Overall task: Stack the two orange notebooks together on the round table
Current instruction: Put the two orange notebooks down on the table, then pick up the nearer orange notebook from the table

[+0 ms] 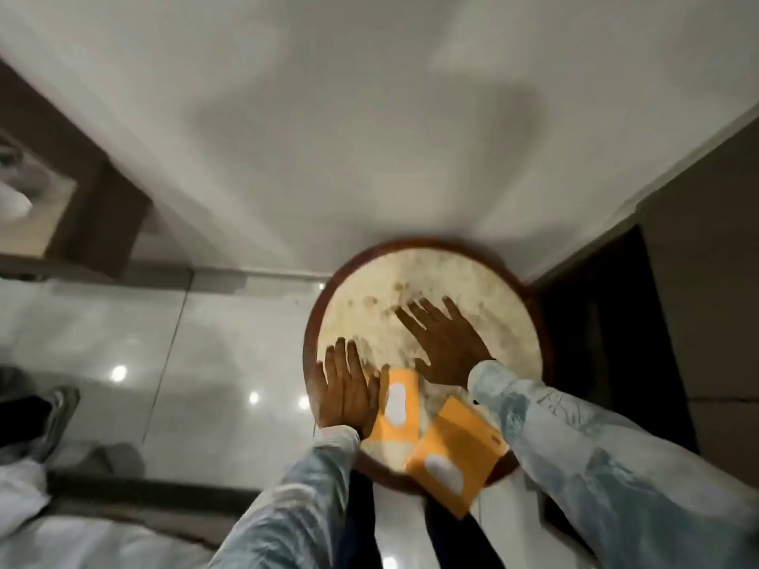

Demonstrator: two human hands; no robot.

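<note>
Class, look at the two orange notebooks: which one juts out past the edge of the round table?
The notebook nearer the wearer, below the right forearm, overhangs the round table rim. The other notebook, beside the left hand, lies wholly on top.

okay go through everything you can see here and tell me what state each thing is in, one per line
Left hand: open, flat, holding nothing.
Right hand: open, fingers spread, empty.
Left notebook: closed, flat, beside left hand.
Right notebook: closed, overhanging the table's near edge.
Round table: upright, notebooks unstacked.
</note>
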